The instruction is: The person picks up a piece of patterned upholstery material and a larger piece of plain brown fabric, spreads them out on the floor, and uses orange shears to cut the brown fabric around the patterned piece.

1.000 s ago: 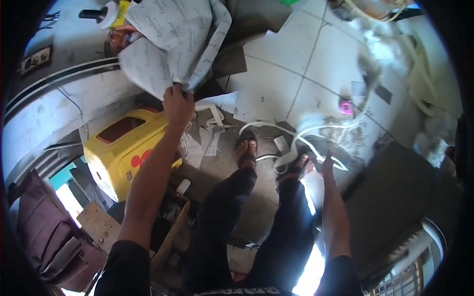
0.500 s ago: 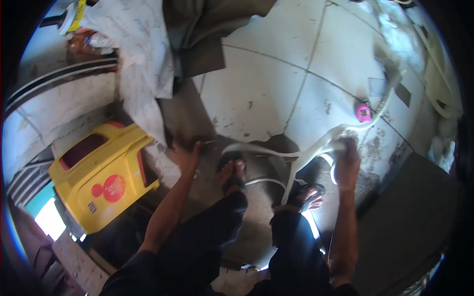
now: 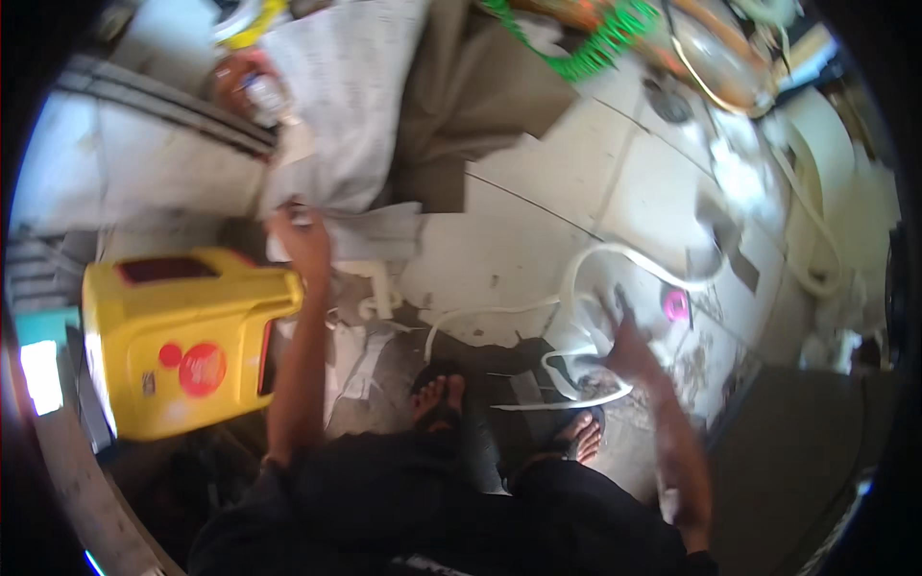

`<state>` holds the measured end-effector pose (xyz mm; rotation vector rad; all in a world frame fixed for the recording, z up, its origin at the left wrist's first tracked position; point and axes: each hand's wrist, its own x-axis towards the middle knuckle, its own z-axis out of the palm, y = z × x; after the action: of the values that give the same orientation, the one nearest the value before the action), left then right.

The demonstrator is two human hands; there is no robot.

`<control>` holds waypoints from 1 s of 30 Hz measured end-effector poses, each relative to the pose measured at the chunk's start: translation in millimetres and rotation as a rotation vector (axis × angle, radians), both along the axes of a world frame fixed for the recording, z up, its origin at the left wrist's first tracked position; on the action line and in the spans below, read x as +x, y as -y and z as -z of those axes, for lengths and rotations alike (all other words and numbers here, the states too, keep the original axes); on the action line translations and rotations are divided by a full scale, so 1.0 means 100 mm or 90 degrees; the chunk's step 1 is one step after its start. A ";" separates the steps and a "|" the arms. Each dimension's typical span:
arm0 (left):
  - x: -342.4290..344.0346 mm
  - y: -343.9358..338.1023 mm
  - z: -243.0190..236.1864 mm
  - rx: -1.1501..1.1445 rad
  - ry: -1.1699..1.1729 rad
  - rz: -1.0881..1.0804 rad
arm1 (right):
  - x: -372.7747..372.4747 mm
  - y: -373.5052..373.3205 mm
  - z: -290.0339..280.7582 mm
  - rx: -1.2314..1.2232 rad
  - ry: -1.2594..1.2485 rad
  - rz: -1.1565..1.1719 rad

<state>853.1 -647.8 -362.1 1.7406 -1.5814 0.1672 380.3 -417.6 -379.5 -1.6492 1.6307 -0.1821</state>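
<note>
Your left hand (image 3: 303, 240) is up & fwd at the lower edge of the big white sack (image 3: 336, 115), fingers closed on the limp fabric there, as far as the blur shows. The sack lies above/ahead of that hand, long axis running away from you toward the top of the view; woven-looking, crumpled, soft.

Your right hand (image 3: 624, 341) is low on the right, fingers spread & relaxed, on or just over the white hose (image 3: 586, 274). Can't tell if it's actually gripping. The hose is a smooth flexible tube, looping on the tiled floor (image 3: 538, 221) around that hand, w/ one run going left toward your feet (image 3: 437, 394) and another arcing right, past a small pink round thing (image 3: 677, 305).

Left hand is the nearer one to the sack; right hand is well apart from it, so the two things sit on opposite sides of you.

Yellow plastic case (image 3: 182, 336), hard & boxy w/ red round marks, sits just left of your left forearm. Brown cardboard sheet (image 3: 471, 106) lies beside the sack.
</note>
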 end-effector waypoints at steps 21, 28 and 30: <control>0.02 0.20 -0.97 0.044 -0.491 0.149 | -0.43 0.46 -1.54 -0.615 0.053 0.560; -0.30 -0.53 0.52 0.543 0.107 0.033 | -1.01 0.55 -2.67 -0.718 0.186 0.825; -0.54 -0.45 0.59 0.530 0.157 -0.048 | -1.14 0.54 -2.48 -0.641 0.101 0.697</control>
<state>799.3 -602.3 -421.1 2.4823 -1.9192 -0.2987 266.0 -471.8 -131.2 -1.0441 2.3012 -1.8551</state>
